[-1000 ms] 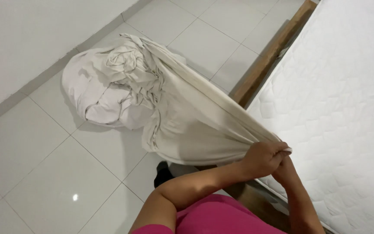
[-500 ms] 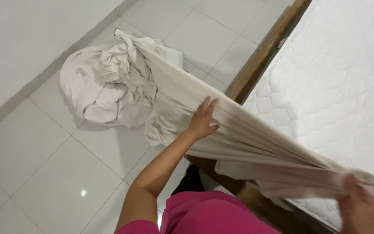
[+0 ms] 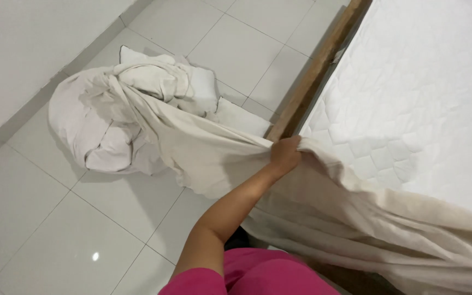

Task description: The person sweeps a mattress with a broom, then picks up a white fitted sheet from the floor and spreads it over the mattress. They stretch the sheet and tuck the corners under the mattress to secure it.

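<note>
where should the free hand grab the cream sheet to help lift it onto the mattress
Probably the bunched fold of the cream sheet just floor-side of the left hand, coming from above. There the cloth is drawn into a taut ridge, easy to close fingers around, while the heap on the tiled floor is loose and tangled. The mattress lies right beside it.

You have no packages, labels, signs or screens before you here, so far as this downward view of the floor and bed lets you tell.
</note>
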